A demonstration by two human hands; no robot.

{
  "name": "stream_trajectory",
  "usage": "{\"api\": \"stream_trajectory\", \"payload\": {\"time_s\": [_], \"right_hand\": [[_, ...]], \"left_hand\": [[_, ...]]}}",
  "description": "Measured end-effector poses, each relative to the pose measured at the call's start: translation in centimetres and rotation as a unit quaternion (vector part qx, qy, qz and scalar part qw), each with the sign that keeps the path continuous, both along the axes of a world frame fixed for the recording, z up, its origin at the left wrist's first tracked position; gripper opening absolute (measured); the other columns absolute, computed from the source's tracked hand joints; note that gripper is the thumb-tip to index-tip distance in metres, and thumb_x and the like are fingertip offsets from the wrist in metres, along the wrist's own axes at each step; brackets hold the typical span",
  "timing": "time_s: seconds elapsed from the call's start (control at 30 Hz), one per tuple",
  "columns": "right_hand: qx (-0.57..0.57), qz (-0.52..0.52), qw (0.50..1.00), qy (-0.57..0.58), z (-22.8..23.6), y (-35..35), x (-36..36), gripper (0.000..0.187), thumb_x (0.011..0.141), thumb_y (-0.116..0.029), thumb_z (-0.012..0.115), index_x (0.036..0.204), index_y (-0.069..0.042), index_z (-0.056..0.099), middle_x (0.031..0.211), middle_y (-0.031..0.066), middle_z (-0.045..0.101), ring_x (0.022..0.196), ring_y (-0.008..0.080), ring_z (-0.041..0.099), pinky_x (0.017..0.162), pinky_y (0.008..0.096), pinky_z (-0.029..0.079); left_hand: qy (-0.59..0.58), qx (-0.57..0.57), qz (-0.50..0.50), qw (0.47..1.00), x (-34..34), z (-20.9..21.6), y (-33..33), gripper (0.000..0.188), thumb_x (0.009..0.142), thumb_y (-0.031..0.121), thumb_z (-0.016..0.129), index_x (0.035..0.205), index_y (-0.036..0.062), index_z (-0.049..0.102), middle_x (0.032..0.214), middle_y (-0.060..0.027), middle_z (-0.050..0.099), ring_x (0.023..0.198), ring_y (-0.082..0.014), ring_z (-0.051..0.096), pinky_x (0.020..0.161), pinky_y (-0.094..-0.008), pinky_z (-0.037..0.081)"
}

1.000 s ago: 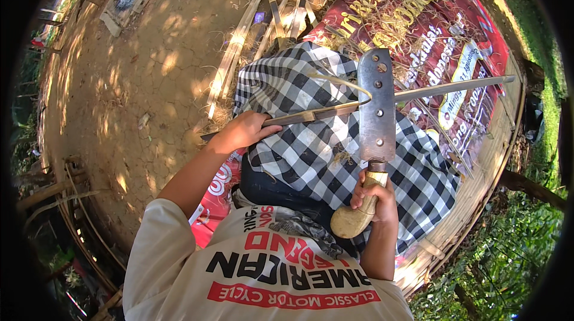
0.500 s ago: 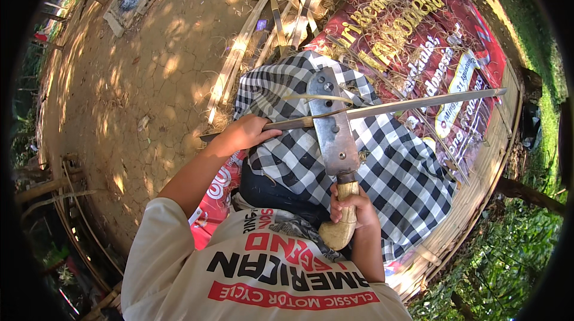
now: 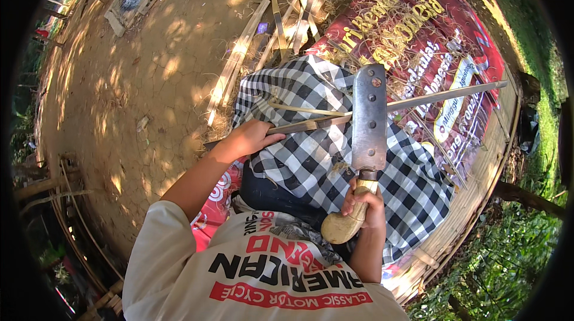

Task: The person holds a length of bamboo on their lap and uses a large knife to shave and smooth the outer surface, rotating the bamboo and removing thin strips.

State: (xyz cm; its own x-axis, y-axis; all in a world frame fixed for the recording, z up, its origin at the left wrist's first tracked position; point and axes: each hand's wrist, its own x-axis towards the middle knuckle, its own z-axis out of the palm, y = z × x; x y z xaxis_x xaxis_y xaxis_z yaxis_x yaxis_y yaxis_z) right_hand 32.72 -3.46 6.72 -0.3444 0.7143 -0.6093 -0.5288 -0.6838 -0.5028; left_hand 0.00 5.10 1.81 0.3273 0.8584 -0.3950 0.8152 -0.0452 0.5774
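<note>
My left hand (image 3: 247, 140) is closed around the left part of a long, narrow bamboo strip (image 3: 445, 95), which lies slantwise above my lap. In my right hand (image 3: 372, 206) is the pale, curved wooden handle of a broad cleaver (image 3: 369, 123). Its riveted steel blade points away from me and crosses the strip, hiding a short stretch of it. A thin bamboo sliver (image 3: 302, 108) rises off the strip to the left of the blade. Under all this, a black-and-white checkered cloth (image 3: 412, 183) covers my legs.
Several split bamboo pieces (image 3: 242, 46) lie on the earth ground (image 3: 143, 123) ahead. A dark red printed banner (image 3: 478, 28) with curly shavings (image 3: 391, 43) spreads to the right, over a bamboo-slat platform (image 3: 472, 201). Greenery borders the right side.
The cleaver has slid right along the strip, and its blade now stands more upright with a different tilt. The sliver behind it is longer. My left hand keeps its hold.
</note>
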Motion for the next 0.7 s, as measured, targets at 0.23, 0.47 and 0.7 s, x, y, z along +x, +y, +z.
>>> {"api": "stream_trajectory", "payload": {"time_s": [0.23,0.47,0.7], "right_hand": [[-0.047,0.164,0.985,0.000,0.2,0.1,-2.2,0.031,0.065,-0.004,0.058,0.094,0.003,0.049,0.061,0.0112,0.051,0.045,0.0213,0.052,0.045,0.0345,0.047],[-0.017,0.003,0.997,0.082,-0.1,0.4,0.5,0.030,0.065,-0.007,0.057,0.092,0.001,0.048,0.059,0.0110,0.049,0.044,0.0206,0.050,0.044,0.0348,0.047],[0.014,-0.089,0.996,-0.004,0.7,-0.7,2.1,0.032,0.067,-0.007,0.058,0.096,0.002,0.048,0.060,0.0112,0.049,0.045,0.0203,0.050,0.044,0.0338,0.046]], "left_hand": [[0.010,0.036,-0.012,0.999,-0.4,-0.5,-0.5,0.046,0.089,0.043,0.061,0.087,-0.0024,0.065,0.072,-0.0248,0.062,0.069,-0.0412,0.062,0.064,-0.0439,0.048],[-0.030,0.019,0.013,0.999,-0.1,0.0,-0.3,0.043,0.089,0.040,0.061,0.087,-0.0027,0.066,0.072,-0.0242,0.062,0.070,-0.0397,0.062,0.064,-0.0436,0.048],[-0.086,-0.009,0.038,0.996,-0.3,0.0,-0.4,0.044,0.087,0.041,0.065,0.080,-0.0034,0.066,0.066,-0.0220,0.061,0.060,-0.0347,0.061,0.059,-0.0399,0.047]]}}
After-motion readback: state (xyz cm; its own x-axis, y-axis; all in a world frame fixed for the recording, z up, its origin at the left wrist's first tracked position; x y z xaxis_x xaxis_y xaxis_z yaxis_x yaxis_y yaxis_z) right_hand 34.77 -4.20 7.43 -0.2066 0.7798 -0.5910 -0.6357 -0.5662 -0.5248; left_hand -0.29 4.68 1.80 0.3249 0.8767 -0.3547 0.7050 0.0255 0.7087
